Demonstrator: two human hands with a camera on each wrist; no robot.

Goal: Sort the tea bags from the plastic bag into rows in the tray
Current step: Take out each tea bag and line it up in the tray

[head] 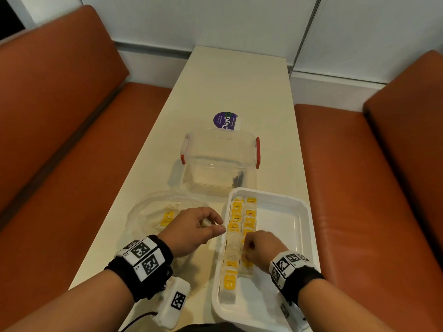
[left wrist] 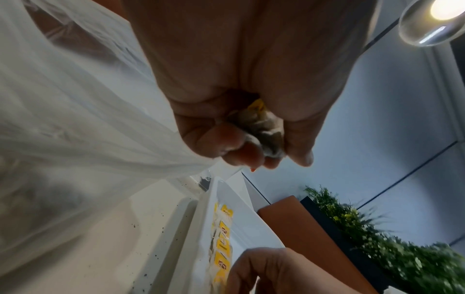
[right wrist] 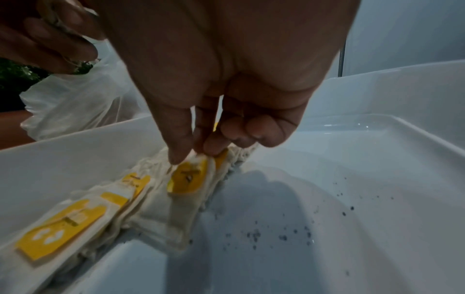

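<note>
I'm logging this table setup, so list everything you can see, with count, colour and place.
Tray: one, white, table front right.
Tea bags: many, yellow tags, two rows along tray's left side.
Plastic bag: one, clear, left of tray, tea bags inside.
Clear box: one, red latches, behind tray.
Purple sticker: one, behind box.
Benches: orange, both sides.
Left hand: grips a tea bag.
Right hand: pinches a tea bag in second row.
</note>
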